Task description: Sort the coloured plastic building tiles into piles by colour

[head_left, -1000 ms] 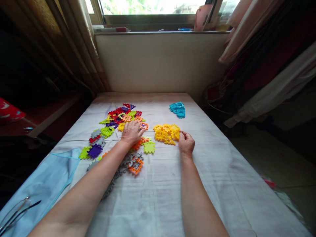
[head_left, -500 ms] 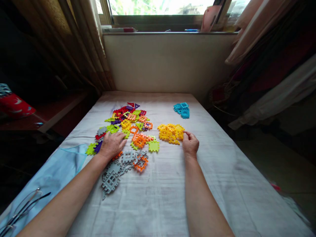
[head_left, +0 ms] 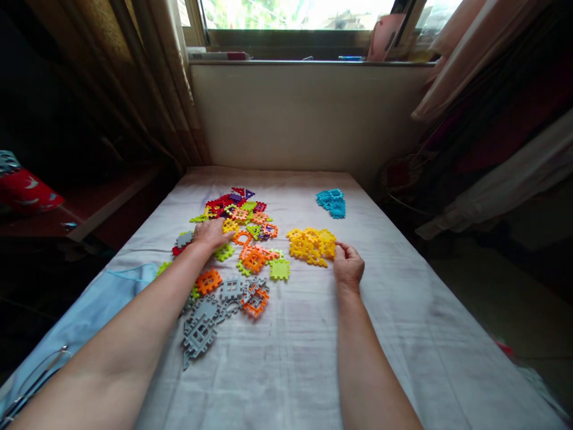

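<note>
My left hand (head_left: 210,234) lies over the mixed heap of plastic interlocking tiles, its thumb spread from the bent fingers. Beside its fingertips is a yellow tile (head_left: 230,226); what lies under the palm is hidden. My right hand (head_left: 349,266) is closed, with thumb and forefinger pinching the right edge of a pile of yellow interlocking tiles (head_left: 311,246). Between the hands are orange tiles (head_left: 253,259) and a lime green tile (head_left: 280,269). Grey tiles (head_left: 200,334) lie nearer me, below an orange window-shaped tile (head_left: 208,281).
A small group of blue tiles (head_left: 332,202) sits at the far right of the sheet-covered surface (head_left: 286,370). Red tiles (head_left: 219,205) are at the far left. By the left edge lie a light blue cloth (head_left: 96,313) and eyeglasses (head_left: 33,382). A wall (head_left: 304,116) stands behind.
My left hand has moved away from me, from the lime and purple tiles toward the yellow tile, uncovering an orange tile. The right hand stays at the yellow pile.
</note>
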`<state>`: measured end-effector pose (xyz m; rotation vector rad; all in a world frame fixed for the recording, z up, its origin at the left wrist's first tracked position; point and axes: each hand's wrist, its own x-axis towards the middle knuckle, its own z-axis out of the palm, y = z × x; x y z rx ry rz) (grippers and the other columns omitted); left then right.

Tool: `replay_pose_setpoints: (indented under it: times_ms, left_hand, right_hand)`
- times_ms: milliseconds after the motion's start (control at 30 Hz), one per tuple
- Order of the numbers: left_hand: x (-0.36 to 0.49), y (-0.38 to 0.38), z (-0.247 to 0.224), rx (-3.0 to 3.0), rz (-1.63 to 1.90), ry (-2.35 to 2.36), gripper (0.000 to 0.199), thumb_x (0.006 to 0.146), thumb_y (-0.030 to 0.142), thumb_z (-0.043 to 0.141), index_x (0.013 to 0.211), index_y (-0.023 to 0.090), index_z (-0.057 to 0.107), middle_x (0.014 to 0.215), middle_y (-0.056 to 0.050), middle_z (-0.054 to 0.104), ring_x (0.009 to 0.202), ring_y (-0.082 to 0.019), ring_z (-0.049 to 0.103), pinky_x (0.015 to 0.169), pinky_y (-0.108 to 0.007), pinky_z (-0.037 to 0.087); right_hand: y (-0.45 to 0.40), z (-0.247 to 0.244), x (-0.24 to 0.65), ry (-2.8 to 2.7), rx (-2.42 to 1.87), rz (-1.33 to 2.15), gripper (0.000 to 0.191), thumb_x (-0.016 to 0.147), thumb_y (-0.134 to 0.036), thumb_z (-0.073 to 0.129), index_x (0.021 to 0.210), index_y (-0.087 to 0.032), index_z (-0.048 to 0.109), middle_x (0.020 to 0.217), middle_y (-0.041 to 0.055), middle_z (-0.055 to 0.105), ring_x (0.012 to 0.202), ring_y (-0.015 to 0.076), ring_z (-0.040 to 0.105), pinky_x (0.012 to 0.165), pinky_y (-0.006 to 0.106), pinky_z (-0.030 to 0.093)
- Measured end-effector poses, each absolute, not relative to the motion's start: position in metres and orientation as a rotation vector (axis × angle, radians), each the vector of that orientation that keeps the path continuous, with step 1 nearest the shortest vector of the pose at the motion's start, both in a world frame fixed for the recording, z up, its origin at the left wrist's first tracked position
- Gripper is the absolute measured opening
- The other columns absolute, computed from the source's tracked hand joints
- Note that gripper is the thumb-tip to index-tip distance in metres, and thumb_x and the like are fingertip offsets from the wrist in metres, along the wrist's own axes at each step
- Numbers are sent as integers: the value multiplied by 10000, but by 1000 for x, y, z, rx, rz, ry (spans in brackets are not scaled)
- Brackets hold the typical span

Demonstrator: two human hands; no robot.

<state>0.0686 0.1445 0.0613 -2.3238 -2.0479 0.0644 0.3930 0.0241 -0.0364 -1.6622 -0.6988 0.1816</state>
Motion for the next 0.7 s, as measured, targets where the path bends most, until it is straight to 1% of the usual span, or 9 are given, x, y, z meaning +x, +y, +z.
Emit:
replay_pose_setpoints:
  times_ms: [100, 200, 267, 367, 433, 500, 600, 700]
  left_hand:
    - [69, 151, 58, -2307, 73, -2089, 557, 823, 559, 563, 1235, 190, 623, 1224, -154, 684, 1119, -338, 624, 919, -415, 457]
    - [66, 148, 57, -2298, 48, -2091, 565, 852, 536, 536, 1296, 189, 585, 1270, -148, 660, 1171, -337, 599, 964, -426, 442]
    - [66, 142, 58, -2292, -18, -2088, 551, 871, 511, 526, 1322, 196, 561, 1292, -135, 648, 1184, -323, 592, 978, -418, 442]
    - [78, 128, 58, -2363, -222, -2022, 523, 880, 485, 547, 1324, 207, 552, 1287, -110, 651, 1173, -288, 601, 988, -383, 447]
    - [97, 116, 57, -2494, -362, -1890, 506, 876, 471, 578, 1314, 218, 557, 1282, -91, 658, 1165, -263, 606, 1001, -360, 444]
    - [123, 104, 57, -2636, -451, -1718, 506, 867, 464, 612, 1302, 210, 569, 1295, -94, 655, 1170, -260, 605, 1022, -366, 433]
    - [167, 87, 57, -2798, -473, -1513, 504, 868, 462, 630, 1296, 202, 575, 1253, -102, 675, 1156, -263, 610, 1015, -383, 438]
    - [208, 78, 56, -2874, -487, -1386, 506, 854, 468, 659, 1286, 218, 579, 1247, -102, 676, 1156, -264, 610, 1020, -392, 431]
  right_hand:
    - [24, -35, 393, -687, -1662, 182, 421, 723, -452, 502, 872, -155, 759, 864, 112, 749, 798, 236, 670, 800, 385, 523]
    - [25, -33, 392, -658, -1636, 190, 397, 719, -434, 513, 869, -156, 753, 874, 111, 751, 821, 236, 676, 814, 381, 525]
    - [25, -31, 391, -610, -1594, 204, 373, 720, -417, 524, 864, -155, 747, 837, 95, 745, 800, 226, 678, 781, 363, 533]
    - [26, -27, 390, -484, -1509, 243, 335, 726, -391, 539, 859, -150, 730, 738, 52, 712, 724, 193, 670, 689, 310, 531]
    - [26, -23, 390, -384, -1455, 273, 300, 719, -365, 547, 844, -153, 717, 685, 22, 681, 674, 165, 652, 625, 266, 512]
    - [26, -19, 390, -308, -1411, 298, 271, 707, -343, 551, 831, -159, 706, 652, -1, 657, 639, 141, 629, 578, 232, 489]
    - [25, -15, 391, -255, -1370, 329, 243, 690, -323, 558, 815, -165, 695, 618, -22, 629, 601, 120, 597, 539, 207, 466]
    - [24, -12, 390, -252, -1352, 351, 225, 680, -311, 565, 794, -165, 692, 609, -28, 621, 588, 111, 583, 527, 199, 457]
